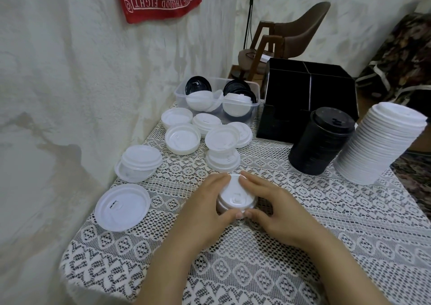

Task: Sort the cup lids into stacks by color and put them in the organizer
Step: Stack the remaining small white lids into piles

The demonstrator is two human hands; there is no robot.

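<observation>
Head view: the left hand [200, 203] and right hand [276, 209] curl round a short white lid stack [235, 194], upright between them. The tall white stack [377, 146] stands ahead-right of the right hand, the nearer one, with the organizer [326, 88] beyond.

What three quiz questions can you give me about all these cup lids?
1. True or false: the clear plastic tub holds only white lids.
2. What do the left hand and right hand hold between them? A) a small white lid stack B) one black lid C) a spoon
3. Fill in: next to the tall white lid stack stands a tall stack of ____ lids.
Key: 1 false, black ones too; 2 A; 3 black, the tall black lid stack.
</observation>
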